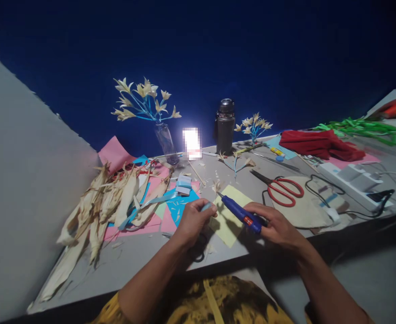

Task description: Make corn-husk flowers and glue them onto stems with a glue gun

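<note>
My left hand (197,218) is closed in a pinch on a small light-blue piece (206,206), mostly hidden by the fingers. In my right hand (277,225) is a blue glue gun (238,211) with a red switch, its narrow tip pointing up and left. Close to that tip is a small pale husk flower (217,185); whether it joins the piece in my left hand, I cannot tell. Beneath the hands lies a yellow paper sheet (229,234). Dark-handled scissors (200,252) lie partly hidden under my left wrist.
Dried corn husks (100,202) and coloured paper cover the left side. Husk flowers stand in a glass bottle (166,141). Behind are a thermos (225,130) and a flower sprig (235,166). Red-handled scissors (285,191), a red cloth (319,145) and a power strip (353,184) lie right.
</note>
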A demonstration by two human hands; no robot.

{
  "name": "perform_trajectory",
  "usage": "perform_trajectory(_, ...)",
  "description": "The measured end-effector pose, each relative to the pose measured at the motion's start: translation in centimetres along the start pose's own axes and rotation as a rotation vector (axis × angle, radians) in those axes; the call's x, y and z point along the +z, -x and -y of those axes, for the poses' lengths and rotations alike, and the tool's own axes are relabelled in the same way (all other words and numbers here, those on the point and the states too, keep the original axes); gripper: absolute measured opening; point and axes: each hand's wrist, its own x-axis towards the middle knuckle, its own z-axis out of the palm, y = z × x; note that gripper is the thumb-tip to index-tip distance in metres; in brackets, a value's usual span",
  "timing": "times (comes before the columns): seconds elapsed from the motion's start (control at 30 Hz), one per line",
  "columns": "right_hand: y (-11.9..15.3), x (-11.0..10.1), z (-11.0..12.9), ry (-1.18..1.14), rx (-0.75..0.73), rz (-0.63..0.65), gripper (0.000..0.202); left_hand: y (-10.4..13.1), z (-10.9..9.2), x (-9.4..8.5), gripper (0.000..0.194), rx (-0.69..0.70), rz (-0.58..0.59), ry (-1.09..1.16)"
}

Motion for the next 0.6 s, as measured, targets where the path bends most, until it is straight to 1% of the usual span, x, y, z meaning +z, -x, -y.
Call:
perform_trajectory(0.27, 0.1, 0.04, 0.0, 0.016, 0.003, -0.008, 0.026, 0.15, 0.01, -0.23, 0.029, 0.016, 0.04, 0.011)
perform_trajectory(0.47, 0.2, 0.05, 0.09, 0.035, 0.047, -0.006, 0.023, 0.37, -0.18, -0.22, 0.031, 0.021, 0.039, 0.005)
perform_trajectory(0.6, 0.3, -0.03, 0.21, 0.039, 0.043, -0.008, 0.022, 0.43, -0.36, -0.15, 0.029, 0.016, 0.036, 0.02)
